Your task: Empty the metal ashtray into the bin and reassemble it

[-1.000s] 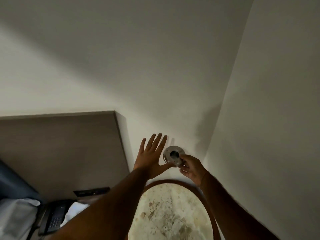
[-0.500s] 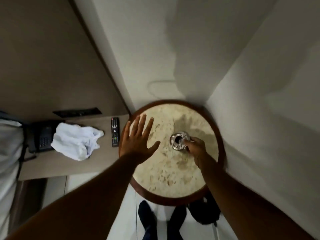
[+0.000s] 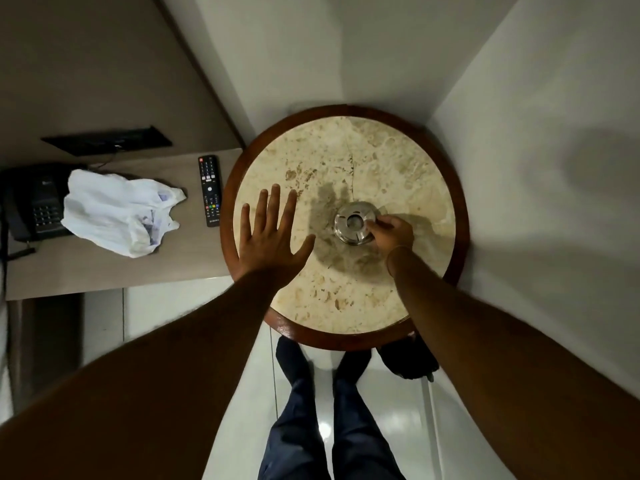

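Observation:
A round metal ashtray (image 3: 354,223) with a central hole in its lid rests on the round marble table (image 3: 346,150), a little right of the middle. My right hand (image 3: 393,232) grips the ashtray's right rim with its fingertips. My left hand (image 3: 273,233) hovers flat over the table's left part, fingers spread, holding nothing, about a hand's width left of the ashtray. No bin is clearly in view; a dark object (image 3: 410,360) sits on the floor under the table's near right edge.
The table fills a corner between two white walls. To its left a low shelf (image 3: 104,271) carries a remote control (image 3: 210,190), a crumpled white plastic bag (image 3: 117,213) and a black telephone (image 3: 33,202). My legs (image 3: 329,410) stand on the glossy floor.
The view has swung down from the wall to the table. My right hand has lowered the ashtray onto the marble top; my left hand stays open beside it.

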The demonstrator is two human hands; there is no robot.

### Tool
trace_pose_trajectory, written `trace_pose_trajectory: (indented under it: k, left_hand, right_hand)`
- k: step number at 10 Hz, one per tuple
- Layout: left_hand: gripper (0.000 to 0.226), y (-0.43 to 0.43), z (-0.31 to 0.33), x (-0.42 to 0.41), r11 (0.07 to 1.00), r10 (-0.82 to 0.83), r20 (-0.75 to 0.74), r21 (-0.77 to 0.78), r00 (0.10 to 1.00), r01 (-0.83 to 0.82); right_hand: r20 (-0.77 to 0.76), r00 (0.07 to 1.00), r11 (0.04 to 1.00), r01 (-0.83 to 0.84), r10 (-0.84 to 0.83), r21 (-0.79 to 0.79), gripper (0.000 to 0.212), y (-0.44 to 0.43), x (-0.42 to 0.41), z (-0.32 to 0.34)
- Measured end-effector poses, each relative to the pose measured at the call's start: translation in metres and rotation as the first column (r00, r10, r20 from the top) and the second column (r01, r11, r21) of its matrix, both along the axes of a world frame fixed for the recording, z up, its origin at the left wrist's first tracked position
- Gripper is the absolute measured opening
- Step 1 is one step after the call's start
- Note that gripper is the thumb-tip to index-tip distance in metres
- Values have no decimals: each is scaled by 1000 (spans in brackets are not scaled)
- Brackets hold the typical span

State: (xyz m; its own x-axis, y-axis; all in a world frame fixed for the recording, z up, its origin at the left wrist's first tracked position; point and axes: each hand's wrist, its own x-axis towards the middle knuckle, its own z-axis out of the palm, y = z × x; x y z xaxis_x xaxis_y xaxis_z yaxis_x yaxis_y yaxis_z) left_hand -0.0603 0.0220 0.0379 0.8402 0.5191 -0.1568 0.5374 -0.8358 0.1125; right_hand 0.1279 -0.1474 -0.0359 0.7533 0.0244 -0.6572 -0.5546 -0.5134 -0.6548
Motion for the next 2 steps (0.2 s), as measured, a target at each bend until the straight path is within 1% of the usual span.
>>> trace_pose_trajectory:
  k: [1, 2]
  left_hand:
    - [86, 0, 20, 12, 1000, 3, 1, 3, 1000, -3]
    - [87, 1, 44, 13, 998, 2, 4, 57, 1000, -2]
  right_hand:
    - [132, 969, 973, -191, 208, -130, 43, 1, -5, 26]
    - [263, 818, 851, -439, 511, -287, 67, 2, -10, 56]
